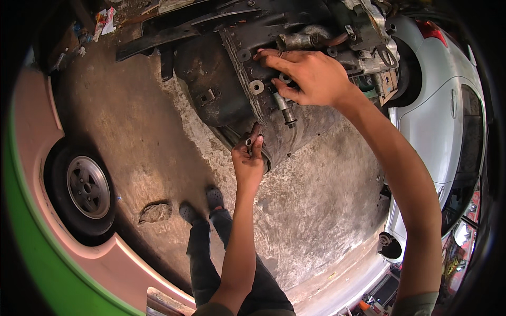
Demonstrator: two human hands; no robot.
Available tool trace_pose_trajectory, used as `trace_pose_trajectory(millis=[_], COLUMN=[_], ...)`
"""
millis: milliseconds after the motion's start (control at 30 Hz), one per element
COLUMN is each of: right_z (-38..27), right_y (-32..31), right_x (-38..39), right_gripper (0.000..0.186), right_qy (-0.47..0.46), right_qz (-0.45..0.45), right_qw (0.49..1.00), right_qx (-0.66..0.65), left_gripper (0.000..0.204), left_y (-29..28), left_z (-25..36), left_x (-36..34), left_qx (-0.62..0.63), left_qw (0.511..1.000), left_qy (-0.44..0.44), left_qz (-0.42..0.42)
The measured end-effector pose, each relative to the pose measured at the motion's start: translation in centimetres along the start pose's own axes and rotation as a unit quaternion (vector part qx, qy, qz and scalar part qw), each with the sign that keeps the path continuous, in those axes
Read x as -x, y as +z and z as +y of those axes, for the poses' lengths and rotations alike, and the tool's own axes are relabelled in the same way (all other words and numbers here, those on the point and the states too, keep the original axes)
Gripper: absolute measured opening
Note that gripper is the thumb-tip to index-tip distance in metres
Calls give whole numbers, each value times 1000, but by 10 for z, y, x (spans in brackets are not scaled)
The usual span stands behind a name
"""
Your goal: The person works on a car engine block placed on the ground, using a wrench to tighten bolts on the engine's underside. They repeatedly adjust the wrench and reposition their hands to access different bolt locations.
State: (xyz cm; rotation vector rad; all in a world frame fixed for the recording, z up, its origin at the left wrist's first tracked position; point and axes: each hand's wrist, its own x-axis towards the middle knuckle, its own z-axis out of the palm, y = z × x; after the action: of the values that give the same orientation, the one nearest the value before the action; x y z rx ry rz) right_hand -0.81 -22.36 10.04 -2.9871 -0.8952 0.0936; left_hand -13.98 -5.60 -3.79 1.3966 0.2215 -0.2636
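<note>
Ahead of the left hand (247, 160), a black housing (205, 66) is lying with its seam (242, 73) slanting from far left to near right. That hand is pinching a small piece (249, 141) by the seam's near end; the right hand (311, 76), apart, is spreading its fingers nearer a metal stub (285, 111) pointing back toward the person.

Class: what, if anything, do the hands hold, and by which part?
Left hand: a small metal piece, apparently pinched near its round end. Right hand: no held object visible.
</note>
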Motion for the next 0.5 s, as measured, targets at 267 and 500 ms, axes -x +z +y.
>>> trace_pose_trajectory(millis=[267, 500], right_z=[0, 0], right_y=[-1, 0], right_x=[3, 1], right_gripper=[42, 41], right_qy=[8, 13], right_qz=[0, -18], right_qw=[1000, 1000], right_qx=[0, 11], left_gripper=[21, 13], left_y=[-4, -10], left_z=[0, -14], left_x=[-6, 1], left_qx=[-33, 141], left_qw=[999, 988], left_qy=[20, -33], left_qz=[29, 51])
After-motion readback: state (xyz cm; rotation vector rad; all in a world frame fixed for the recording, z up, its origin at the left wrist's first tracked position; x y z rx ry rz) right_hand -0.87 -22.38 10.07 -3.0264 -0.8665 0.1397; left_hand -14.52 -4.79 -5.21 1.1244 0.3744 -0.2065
